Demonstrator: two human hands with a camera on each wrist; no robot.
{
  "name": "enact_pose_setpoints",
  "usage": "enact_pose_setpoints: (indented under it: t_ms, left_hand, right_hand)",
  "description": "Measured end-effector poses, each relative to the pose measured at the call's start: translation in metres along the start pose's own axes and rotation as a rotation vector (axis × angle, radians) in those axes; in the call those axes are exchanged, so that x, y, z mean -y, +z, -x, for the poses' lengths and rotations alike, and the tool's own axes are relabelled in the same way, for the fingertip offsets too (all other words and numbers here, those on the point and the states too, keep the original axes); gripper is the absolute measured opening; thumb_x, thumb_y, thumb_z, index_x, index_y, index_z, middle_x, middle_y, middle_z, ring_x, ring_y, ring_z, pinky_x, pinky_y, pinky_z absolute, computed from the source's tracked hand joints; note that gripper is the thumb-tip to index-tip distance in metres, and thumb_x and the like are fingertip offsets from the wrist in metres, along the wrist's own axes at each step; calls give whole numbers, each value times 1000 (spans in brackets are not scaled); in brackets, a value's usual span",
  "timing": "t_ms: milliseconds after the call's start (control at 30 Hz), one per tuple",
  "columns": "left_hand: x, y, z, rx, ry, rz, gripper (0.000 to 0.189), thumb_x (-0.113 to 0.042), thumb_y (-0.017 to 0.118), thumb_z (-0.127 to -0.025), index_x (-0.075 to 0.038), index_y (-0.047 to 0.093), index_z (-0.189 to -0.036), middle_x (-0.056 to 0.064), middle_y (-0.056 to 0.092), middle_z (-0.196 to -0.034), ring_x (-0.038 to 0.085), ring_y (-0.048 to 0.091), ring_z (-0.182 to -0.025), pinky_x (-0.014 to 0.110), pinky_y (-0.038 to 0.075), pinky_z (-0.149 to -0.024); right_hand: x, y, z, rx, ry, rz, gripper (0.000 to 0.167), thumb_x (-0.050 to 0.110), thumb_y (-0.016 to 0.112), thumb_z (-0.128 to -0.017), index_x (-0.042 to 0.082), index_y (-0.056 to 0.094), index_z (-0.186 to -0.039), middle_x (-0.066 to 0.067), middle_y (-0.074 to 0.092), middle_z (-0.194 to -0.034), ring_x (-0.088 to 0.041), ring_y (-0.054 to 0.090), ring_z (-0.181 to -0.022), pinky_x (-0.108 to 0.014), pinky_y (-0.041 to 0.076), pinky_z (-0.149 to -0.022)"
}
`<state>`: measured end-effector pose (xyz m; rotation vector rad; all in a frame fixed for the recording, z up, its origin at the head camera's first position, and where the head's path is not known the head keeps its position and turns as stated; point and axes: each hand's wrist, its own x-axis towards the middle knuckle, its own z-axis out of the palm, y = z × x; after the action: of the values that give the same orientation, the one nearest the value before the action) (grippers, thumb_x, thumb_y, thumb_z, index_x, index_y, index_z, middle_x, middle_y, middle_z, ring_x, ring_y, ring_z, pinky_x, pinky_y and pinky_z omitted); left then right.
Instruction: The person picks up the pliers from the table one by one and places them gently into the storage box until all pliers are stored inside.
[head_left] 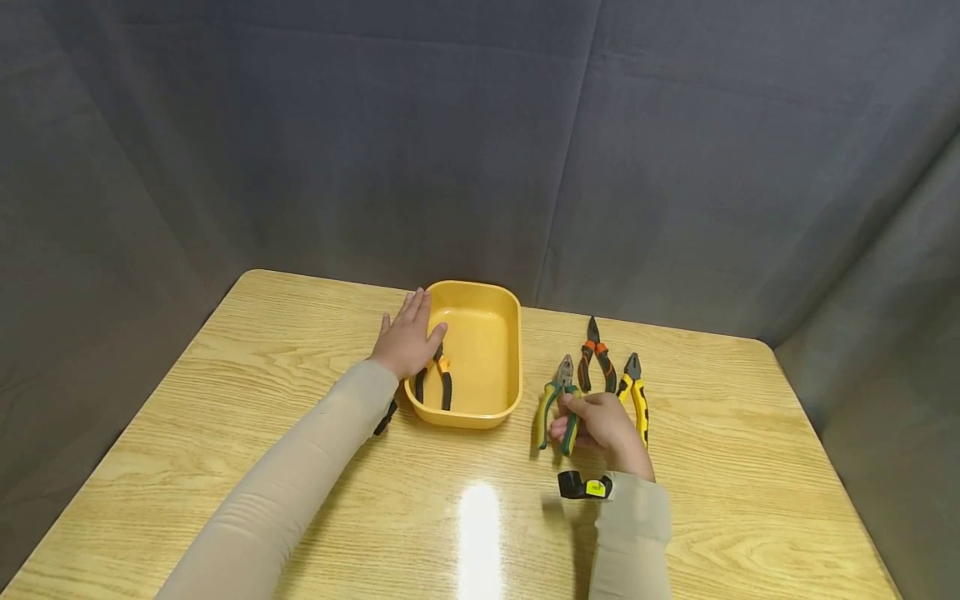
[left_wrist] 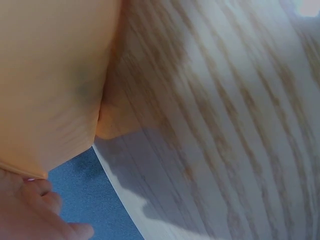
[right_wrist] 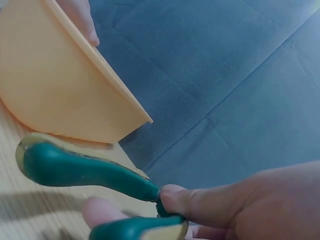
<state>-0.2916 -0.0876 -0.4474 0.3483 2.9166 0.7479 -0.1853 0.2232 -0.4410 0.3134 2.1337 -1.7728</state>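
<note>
The green pliers (head_left: 566, 378) are in the right hand (head_left: 606, 427), its thumb and fingers pinching one handle. Just past that hand lie the orange and black pliers (head_left: 593, 343) and the yellow and black pliers (head_left: 638, 393). To its left sits a yellow tub (head_left: 485, 362) with small pliers (head_left: 446, 385) inside. The left hand (head_left: 407, 343), fingers straight, rests on the tub's left edge. The desk (head_left: 735, 475) is under everything.

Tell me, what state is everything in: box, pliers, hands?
Box: upright, open-topped
Pliers in box: handles spread
Green pliers: held, handles spread
Orange-and-black pliers: lying on table, handles spread
Yellow pliers: lying, partly hidden
Left hand: fingers straight, touching box
Right hand: pinching green pliers
</note>
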Motion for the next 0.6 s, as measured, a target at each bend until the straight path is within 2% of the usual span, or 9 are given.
enact_pose_setpoints:
  t_ms: [367,600]
  left_hand:
    - [-4,-3,4,3,-3,-21,73,-46,31,-110,-5,3,-163,13,1,-170,27,-3,-157,61,1,-122]
    - [-1,-1,-1,7,-8,-22,74,-48,31,-110,-6,3,-163,12,0,-170,26,-5,-157,61,0,-121]
  right_hand:
    - [3,-1,2,-26,-39,1,40,16,45,-110,-21,58,-118,-10,72,-74,-16,72,-65,-34,62,-69]
    - [6,-1,3,-64,-34,4,42,18,46,-110,-21,59,-118,-11,73,-77,-16,72,-66,-32,61,-67]
